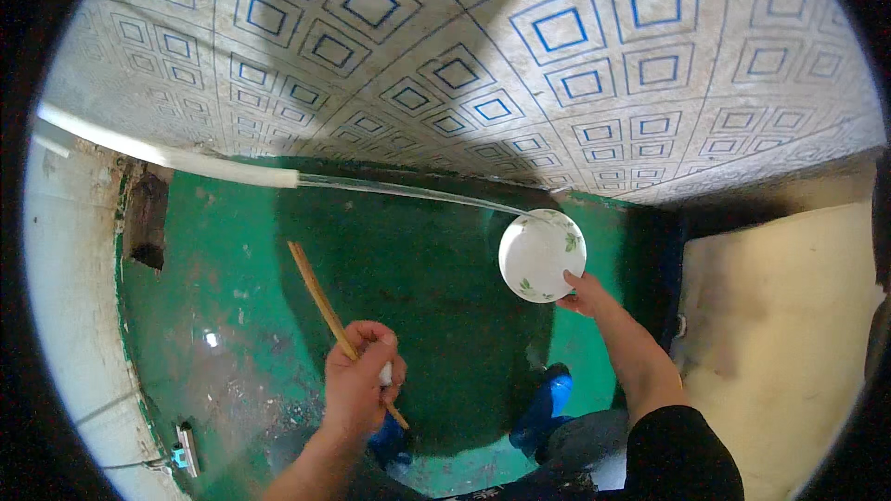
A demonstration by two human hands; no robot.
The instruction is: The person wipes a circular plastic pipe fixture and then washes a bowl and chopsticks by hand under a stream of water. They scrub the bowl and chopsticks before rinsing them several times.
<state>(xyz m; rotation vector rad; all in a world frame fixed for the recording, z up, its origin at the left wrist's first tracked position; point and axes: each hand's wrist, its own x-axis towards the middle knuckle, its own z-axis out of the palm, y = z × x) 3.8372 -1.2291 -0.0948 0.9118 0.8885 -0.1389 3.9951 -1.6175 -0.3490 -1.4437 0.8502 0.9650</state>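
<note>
My right hand (585, 294) grips a white plate (536, 257) with green leaf patterns by its lower right rim, thumb on top. A stream of water (411, 193) runs from the end of a white hose (230, 169) at the left and reaches the plate's upper part. My left hand (362, 376) is closed around wooden chopsticks (315, 290), which point up and to the left; their other end shows below the hand. A small white thing (385, 374), too unclear to name, is held in the same hand against the fingers.
A green painted floor (230, 278) lies below, with my blue footwear (546, 396) on it. Ahead stands a wall (473, 76) with blue square patterns. A yellowish panel (773, 334) is at the right. A squeegee-like tool (185, 456) lies at the lower left, near a dark recess (147, 212).
</note>
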